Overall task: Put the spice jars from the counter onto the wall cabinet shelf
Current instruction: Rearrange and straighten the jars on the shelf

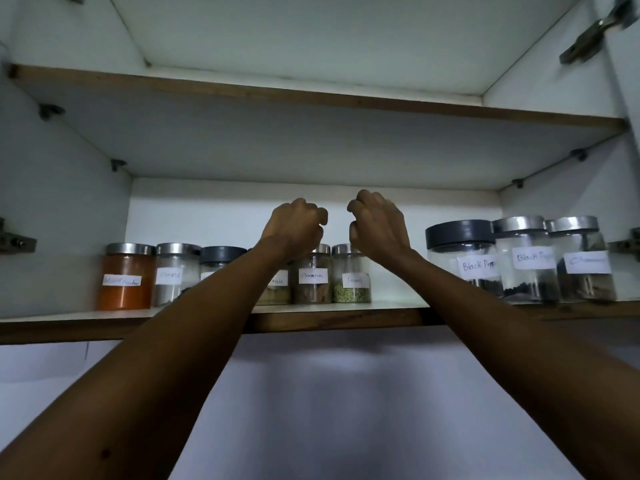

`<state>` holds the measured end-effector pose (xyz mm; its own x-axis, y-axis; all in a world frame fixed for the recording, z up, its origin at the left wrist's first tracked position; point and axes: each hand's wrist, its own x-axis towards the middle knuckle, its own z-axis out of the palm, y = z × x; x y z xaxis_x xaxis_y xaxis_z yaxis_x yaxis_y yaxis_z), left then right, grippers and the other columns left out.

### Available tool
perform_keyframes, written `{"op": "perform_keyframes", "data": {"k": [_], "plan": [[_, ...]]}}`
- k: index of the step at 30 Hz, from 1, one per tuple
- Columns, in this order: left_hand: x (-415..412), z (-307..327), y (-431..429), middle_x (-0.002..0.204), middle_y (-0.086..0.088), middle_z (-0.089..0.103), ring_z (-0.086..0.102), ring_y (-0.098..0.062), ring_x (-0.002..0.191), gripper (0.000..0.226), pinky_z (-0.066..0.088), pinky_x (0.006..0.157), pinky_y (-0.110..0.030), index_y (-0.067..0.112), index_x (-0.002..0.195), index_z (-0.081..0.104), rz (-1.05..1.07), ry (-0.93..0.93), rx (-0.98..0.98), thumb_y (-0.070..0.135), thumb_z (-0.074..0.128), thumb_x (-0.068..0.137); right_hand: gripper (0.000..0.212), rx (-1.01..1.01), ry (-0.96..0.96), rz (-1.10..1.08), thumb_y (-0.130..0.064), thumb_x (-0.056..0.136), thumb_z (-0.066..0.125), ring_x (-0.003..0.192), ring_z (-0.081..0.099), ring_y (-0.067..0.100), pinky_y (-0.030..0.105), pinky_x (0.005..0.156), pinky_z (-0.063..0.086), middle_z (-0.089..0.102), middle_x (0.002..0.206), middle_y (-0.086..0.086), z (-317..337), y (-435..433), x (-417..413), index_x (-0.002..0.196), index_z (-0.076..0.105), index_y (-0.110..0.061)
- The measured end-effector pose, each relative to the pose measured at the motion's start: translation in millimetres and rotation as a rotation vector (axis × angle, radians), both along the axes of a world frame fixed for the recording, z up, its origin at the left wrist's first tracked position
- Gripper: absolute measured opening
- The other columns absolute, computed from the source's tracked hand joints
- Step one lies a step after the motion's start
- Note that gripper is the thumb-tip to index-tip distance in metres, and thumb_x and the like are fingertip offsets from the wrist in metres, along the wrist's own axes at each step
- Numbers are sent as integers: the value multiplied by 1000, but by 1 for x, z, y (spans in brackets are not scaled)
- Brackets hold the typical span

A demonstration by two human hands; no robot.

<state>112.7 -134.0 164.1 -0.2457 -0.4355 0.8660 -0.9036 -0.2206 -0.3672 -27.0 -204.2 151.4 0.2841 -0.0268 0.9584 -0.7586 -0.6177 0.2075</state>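
Labelled glass spice jars stand in a row on the wall cabinet shelf (332, 318). From the left: an orange powder jar (125, 277), a clove jar (175, 273), a dark-lidded jar (221, 259) partly behind my left arm, a cinnamon jar (312, 278) and a fennel jar (350, 277). At the right stand two black pepper jars (465, 258) (526, 259) and one more silver-lidded jar (581, 261). My left hand (294, 228) and my right hand (375, 225) hover above the middle jars, fingers curled, holding nothing. The counter is out of view.
A second shelf (311, 95) spans the cabinet above, its top unseen. The cabinet doors are swung open, with metal hinges at the upper right (588, 39) and the left edge (15, 242). A gap on the shelf lies between the fennel jar and the black pepper jars.
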Motion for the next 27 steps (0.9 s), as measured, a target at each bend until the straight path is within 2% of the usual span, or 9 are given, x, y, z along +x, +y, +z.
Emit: {"op": "perform_keyframes", "data": {"k": [2,5,8,12,16,18,24,27], "plan": [[-18,2,6,115,-7,67,58,-26,105,32,47,78,-35,14,114,64,-37,-25,-11,11,45,89,29,-58,27,-6,-11,83,48,95,56,30,37,80,39,63,104,14,1,11,-7,105,65,-3],[-50,0,7,104,-10,68,59,-28,96,25,46,72,-35,9,101,65,-33,-44,-8,11,44,88,25,-118,63,-15,-15,83,46,89,56,30,36,77,33,64,92,14,2,23,-26,88,67,-3],[-79,-1,8,98,-12,67,59,-30,91,23,43,75,-35,7,93,65,-14,-96,-6,13,43,88,24,-113,62,-6,-16,83,46,89,55,31,36,76,30,64,89,13,2,24,-54,82,66,-4],[-115,6,9,99,-9,68,58,-31,94,27,39,79,-36,11,93,68,-58,-155,-60,16,41,90,26,-86,56,76,-18,87,44,97,52,29,36,82,31,64,102,10,0,13,-97,98,64,-8],[-151,10,1,118,-5,63,57,-27,106,34,36,87,-35,18,115,63,-45,-192,-35,16,42,88,29,29,49,201,-21,89,45,109,47,25,36,88,31,58,118,6,-2,1,-140,112,59,-13],[-167,11,-2,121,-5,62,57,-26,108,37,36,87,-35,19,119,60,-36,-198,-20,15,42,88,31,52,44,222,-23,89,45,111,46,24,36,89,31,56,121,5,-4,-4,-160,116,58,-15],[-207,11,-10,122,-3,63,59,-23,110,35,39,94,-35,18,121,58,-21,-140,103,16,44,89,35,69,67,208,-21,96,37,113,46,23,35,87,29,53,125,6,-7,-26,-209,124,57,-15],[-216,9,-9,120,-5,64,58,-26,109,31,41,91,-36,18,113,63,24,-96,180,18,42,90,35,77,62,209,-18,95,37,113,47,25,37,87,31,54,126,8,-9,-36,-224,124,57,-14]]}}
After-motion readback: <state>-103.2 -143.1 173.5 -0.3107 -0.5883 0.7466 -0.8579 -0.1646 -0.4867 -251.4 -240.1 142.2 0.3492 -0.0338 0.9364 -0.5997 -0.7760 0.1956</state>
